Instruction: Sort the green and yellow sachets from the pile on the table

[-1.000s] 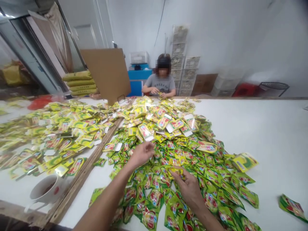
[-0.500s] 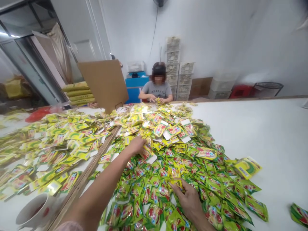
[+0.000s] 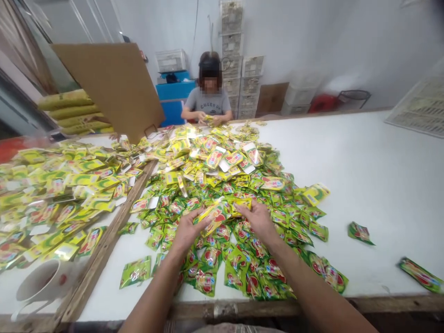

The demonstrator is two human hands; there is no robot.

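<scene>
My left hand [image 3: 187, 227] is closed on a small flat printed carton [image 3: 214, 218] with a watermelon picture. Close beside it, my right hand [image 3: 259, 221] pinches a small yellow packet [image 3: 239, 206] between thumb and fingers, near the carton's upper end. Both hands hover over a heap of shiny green packets [image 3: 258, 273] with watermelon prints. Behind them, more yellow cartons [image 3: 215, 157] lie piled, some with white flaps showing.
A wooden strip [image 3: 116, 229] divides the white table, with another carton heap [image 3: 76, 180] on its left. A cup [image 3: 43, 283] stands near left. Across sit a co-worker [image 3: 210, 99] and a cardboard sheet [image 3: 111, 88]. A white crate [image 3: 419, 104] is far right.
My left hand has come back from the carton pile with a carton and moved near my right hand. My right hand has risen with the yellow packet. The view has shifted downward.
</scene>
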